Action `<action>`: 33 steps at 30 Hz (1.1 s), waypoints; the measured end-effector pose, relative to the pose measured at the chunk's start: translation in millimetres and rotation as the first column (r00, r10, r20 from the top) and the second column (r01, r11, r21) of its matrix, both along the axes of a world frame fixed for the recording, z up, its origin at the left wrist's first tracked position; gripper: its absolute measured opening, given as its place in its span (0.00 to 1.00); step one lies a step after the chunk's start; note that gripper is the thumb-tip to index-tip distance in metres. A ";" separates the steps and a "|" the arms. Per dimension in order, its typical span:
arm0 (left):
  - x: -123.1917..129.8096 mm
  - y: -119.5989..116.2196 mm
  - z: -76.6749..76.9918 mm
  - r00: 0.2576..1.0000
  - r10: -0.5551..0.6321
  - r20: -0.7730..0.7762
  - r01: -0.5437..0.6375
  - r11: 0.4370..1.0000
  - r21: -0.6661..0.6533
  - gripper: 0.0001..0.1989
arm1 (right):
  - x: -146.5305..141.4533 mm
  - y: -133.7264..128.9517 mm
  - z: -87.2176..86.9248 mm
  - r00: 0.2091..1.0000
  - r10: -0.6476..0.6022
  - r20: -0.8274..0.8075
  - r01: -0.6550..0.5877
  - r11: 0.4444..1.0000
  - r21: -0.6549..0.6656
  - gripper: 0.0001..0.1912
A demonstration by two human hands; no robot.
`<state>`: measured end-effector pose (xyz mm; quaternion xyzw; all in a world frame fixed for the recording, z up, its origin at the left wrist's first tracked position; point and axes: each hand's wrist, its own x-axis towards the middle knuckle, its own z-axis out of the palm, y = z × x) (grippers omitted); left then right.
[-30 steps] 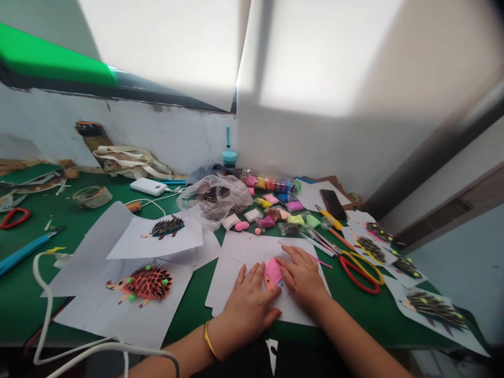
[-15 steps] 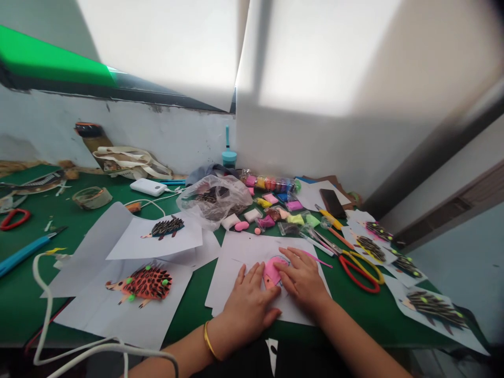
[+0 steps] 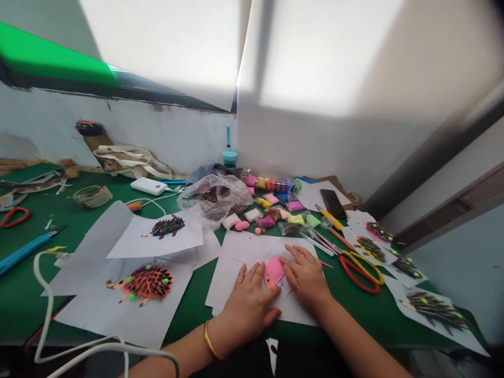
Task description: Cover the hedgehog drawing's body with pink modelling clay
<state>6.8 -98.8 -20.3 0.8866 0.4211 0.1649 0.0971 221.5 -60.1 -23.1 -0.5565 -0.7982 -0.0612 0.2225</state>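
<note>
A flattened piece of pink modelling clay [image 3: 274,270] lies on a white sheet of paper [image 3: 232,252] in front of me. A small peach-coloured patch with a dark dot [image 3: 270,282] shows at its lower left edge, and blue drawn lines run beside it. My left hand [image 3: 252,299] rests flat on the paper, fingers stretched out, its fingertips at the clay's left side. At the right edge of the clay, my right hand [image 3: 307,275] touches it with its fingertips, fingers apart. Neither hand grips anything.
Finished hedgehog pictures lie at left [image 3: 147,283] and right [image 3: 431,307]. Scissors with red and yellow handles [image 3: 360,270] rest right of my paper. Behind it are clay packets [image 3: 268,220], a plastic bag of seeds [image 3: 214,202] and a phone [image 3: 333,203]. A white cable [image 3: 47,315] loops at left.
My right hand has shifted slightly right, uncovering more of the pink clay. The left hand stays in place.
</note>
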 end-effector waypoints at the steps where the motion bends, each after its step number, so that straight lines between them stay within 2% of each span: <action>1: 0.1 0.0 0.1 1.000 0.001 -0.001 -0.001 1.000 0.000 0.23 | 0.5 0.6 -0.8 1.000 -0.002 0.005 0.002 1.000 -0.008 0.16; 7: 0.4 0.2 0.7 1.000 0.000 -0.003 0.000 1.000 -0.005 0.22 | 0.4 0.7 0.0 1.000 -0.008 0.009 0.007 1.000 0.013 0.18; 12: 0.6 0.0 -0.1 1.000 0.004 -0.006 -0.004 1.000 0.006 0.23 | -1.9 -0.5 1.8 0.999 0.005 0.036 -0.004 1.000 -0.031 0.17; 20: -0.4 -0.3 2.1 1.000 0.002 -0.001 -0.002 1.000 0.004 0.22 | 3.0 -3.6 0.4 0.999 0.033 -0.005 -0.033 0.999 0.022 0.16; 33: -1.6 -0.5 1.4 1.000 0.000 0.000 0.000 1.000 -0.002 0.22 | 4.3 -0.1 -2.9 1.000 -0.029 0.005 0.029 1.000 -0.004 0.17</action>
